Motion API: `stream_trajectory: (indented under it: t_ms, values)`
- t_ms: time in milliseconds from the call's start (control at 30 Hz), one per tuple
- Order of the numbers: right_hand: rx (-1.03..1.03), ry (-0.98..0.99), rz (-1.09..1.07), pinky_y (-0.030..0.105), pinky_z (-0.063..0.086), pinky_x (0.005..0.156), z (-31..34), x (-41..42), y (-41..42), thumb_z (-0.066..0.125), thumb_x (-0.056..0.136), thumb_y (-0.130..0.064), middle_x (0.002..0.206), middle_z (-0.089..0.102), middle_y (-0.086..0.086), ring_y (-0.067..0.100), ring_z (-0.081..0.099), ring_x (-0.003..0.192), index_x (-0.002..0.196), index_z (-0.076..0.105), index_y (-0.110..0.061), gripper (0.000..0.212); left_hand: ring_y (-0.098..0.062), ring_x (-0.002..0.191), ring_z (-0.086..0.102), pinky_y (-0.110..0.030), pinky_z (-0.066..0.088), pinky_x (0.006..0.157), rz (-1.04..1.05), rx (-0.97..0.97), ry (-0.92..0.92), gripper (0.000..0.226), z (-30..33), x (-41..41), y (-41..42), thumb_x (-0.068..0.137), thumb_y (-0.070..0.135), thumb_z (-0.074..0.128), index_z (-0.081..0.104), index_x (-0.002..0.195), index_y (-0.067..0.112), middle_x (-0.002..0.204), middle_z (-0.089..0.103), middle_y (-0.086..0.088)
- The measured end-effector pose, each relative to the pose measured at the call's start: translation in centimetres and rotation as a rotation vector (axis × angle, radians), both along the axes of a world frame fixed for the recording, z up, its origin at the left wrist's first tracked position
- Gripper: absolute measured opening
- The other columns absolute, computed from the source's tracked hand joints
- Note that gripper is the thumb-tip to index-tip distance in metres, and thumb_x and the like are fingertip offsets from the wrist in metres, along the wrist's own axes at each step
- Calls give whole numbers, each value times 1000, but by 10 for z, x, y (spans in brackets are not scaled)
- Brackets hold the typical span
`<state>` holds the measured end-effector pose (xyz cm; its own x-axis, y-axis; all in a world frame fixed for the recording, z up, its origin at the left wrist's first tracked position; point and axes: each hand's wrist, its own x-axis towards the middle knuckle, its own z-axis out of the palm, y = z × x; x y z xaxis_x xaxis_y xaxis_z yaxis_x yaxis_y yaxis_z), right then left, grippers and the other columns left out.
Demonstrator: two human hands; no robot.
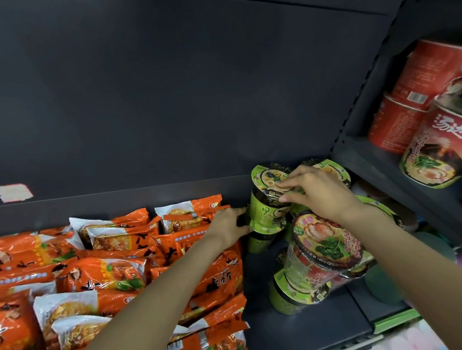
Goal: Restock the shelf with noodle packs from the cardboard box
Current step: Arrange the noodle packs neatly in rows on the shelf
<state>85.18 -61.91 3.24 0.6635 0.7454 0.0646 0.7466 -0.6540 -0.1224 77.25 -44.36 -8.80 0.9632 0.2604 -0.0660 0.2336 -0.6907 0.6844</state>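
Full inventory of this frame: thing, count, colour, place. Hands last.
Noodle packs: many, too overlapped to count, orange and white, piled on the left half of the shelf.
Green cup noodles: several, exact count hidden, green and black, stacked at the back right of the shelf.
Red-lidded cup: one, red and green, tilted in front of the green cups.
Red tubs: at least three, red, on the side shelf at right.
Shelf: one, dark grey, with a dark back panel.
Label scrap: one, white, on the back panel at left.
Left hand: touches the side of the upper green cup.
Right hand: fingers on that cup's lid.
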Motion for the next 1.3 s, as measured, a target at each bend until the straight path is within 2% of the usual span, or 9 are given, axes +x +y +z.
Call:
stream_trajectory:
  t_ms: [233, 400, 467, 567, 833, 933, 1033, 1167, 1300]
  values:
    - [50, 58, -31, 35, 44, 93, -2, -6, 0, 61, 86, -42, 114, 51, -5, 14, 49, 108, 130, 55, -28, 46, -25, 129, 43, -36, 38, 107, 2, -54, -5, 65, 1, 2, -3, 85, 26, 67, 38, 142, 10, 140, 48, -11]
    - [61, 58, -51, 35, 42, 97, -2, -13, 0, 59, 89, -39, 122, 49, -5, 15, 46, 117, 131, 53, -26, 44, -17, 113, 56, -26, 50, 77, 34, -170, -123, 44, 12, -8, -4, 87, 13, 64, 52, 129, 8, 126, 57, -9]
    - [95, 20, -43, 31, 39, 100, -1, -19, 1, 58, 90, -37, 124, 49, -7, 14, 43, 120, 130, 54, -26, 41, -14, 103, 59, -29, 52, 74, 47, -161, -179, 36, 20, -15, -4, 88, 11, 63, 56, 123, 7, 120, 61, -8]
    - [197, 15, -15, 27, 38, 99, 1, -34, 8, 58, 91, -33, 123, 52, -6, 13, 45, 118, 126, 58, -22, 36, -8, 89, 58, -21, 49, 74, 81, -92, -253, 28, 30, -30, 2, 88, 12, 61, 60, 117, 9, 111, 65, -4]
    - [230, 163, 116, 34, 42, 98, 1, -71, 40, 57, 92, -31, 123, 58, 0, 18, 53, 116, 123, 61, -19, 34, -5, 88, 58, -11, 40, 77, 223, 105, -288, 22, 52, -94, 29, 89, 15, 58, 64, 110, 14, 108, 66, 1]
    - [225, 227, 148, 35, 46, 93, -6, -85, 51, 57, 92, -31, 118, 57, -1, 18, 58, 106, 123, 60, -20, 33, -12, 93, 61, -17, 43, 79, 281, 179, -276, 22, 61, -116, 38, 89, 15, 59, 65, 110, 12, 109, 67, -3]
    - [211, 274, 148, 37, 47, 95, -19, -91, 60, 56, 93, -30, 122, 56, 0, 19, 55, 112, 127, 56, -21, 36, -21, 100, 61, -29, 46, 88, 338, 227, -259, 24, 67, -131, 42, 89, 14, 58, 64, 112, 11, 110, 65, -8]
    - [222, 313, 117, 27, 36, 100, -39, -95, 69, 56, 93, -26, 129, 52, 2, 19, 49, 122, 133, 50, -18, 42, -24, 111, 56, -29, 41, 95, 317, 270, -185, 28, 66, -139, 55, 91, 12, 54, 61, 118, 9, 117, 61, -9]
    - [211, 344, 24, 27, 31, 105, -58, -85, 85, 57, 93, -24, 139, 44, 6, 21, 41, 129, 138, 43, -16, 48, -24, 123, 48, -29, 36, 103, 187, 329, -68, 36, 57, -132, 73, 95, 13, 46, 53, 130, 13, 133, 52, -8]
